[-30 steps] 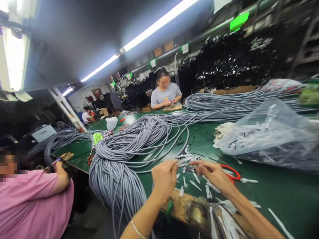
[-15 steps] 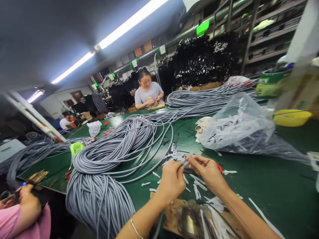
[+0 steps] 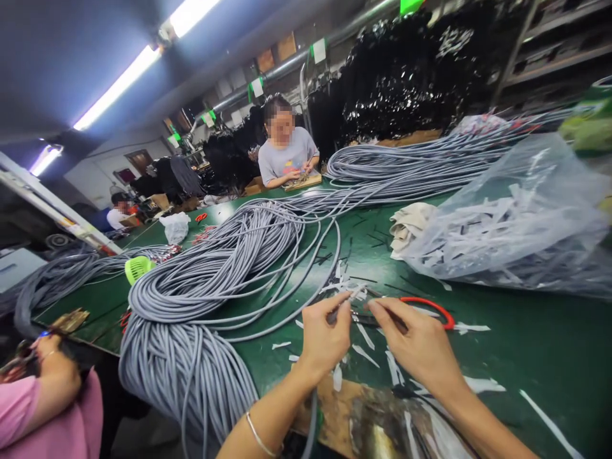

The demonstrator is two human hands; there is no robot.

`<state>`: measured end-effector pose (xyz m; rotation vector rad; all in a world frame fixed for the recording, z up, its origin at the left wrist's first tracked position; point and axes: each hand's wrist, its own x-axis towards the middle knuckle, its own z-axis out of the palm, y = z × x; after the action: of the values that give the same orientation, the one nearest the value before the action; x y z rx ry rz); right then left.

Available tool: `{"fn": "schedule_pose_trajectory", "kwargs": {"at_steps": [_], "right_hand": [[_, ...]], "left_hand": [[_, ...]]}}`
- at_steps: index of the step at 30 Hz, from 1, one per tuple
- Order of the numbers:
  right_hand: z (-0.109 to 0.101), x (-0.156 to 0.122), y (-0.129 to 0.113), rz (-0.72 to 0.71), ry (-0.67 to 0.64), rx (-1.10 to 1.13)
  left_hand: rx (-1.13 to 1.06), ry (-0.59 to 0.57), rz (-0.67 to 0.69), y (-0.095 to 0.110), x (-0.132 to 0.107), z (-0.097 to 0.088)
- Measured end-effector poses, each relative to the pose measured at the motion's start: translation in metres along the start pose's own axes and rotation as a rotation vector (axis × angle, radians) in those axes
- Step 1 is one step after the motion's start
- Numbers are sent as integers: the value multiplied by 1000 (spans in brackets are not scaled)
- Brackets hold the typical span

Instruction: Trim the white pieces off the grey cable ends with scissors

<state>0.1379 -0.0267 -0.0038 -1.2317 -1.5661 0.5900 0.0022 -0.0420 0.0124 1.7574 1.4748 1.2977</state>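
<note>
My left hand [image 3: 325,338] is closed in a pinch around the end of a grey cable [image 3: 356,292], whose tip points up and to the right past the fingertips. A length of grey cable [image 3: 312,424] hangs below that wrist. Just to the right, my right hand [image 3: 415,338] has thumb and fingers pressed together near the cable tip. Whatever sits in that pinch is too small to make out. Red-handled scissors [image 3: 450,313] lie behind the right hand, partly hidden by it. White scraps [image 3: 366,336] are scattered on the green table [image 3: 521,344] around both hands.
Large coils of grey cable [image 3: 191,293] cover the table to the left. A clear bag of white strips [image 3: 507,236] and a beige cloth [image 3: 411,226] lie at right. A stained board [image 3: 335,408] is below my hands. One co-worker [image 3: 287,153] sits opposite, another [image 3: 43,395] at left.
My hands have drawn slightly apart, leaving a small gap between their fingertips. More of the red scissors handle shows. The view has shifted and tilted down a little.
</note>
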Motion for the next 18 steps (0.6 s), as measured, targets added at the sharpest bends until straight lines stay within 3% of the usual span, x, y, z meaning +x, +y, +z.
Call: {"fn": "schedule_pose_trajectory", "kwargs": {"at_steps": [7, 18], "right_hand": [[1, -4, -5, -135, 33, -106], [0, -4, -3, -212, 84, -140]], "left_hand": [[-47, -11, 2, 2, -1, 1], [-36, 13, -9, 2, -3, 3]]}}
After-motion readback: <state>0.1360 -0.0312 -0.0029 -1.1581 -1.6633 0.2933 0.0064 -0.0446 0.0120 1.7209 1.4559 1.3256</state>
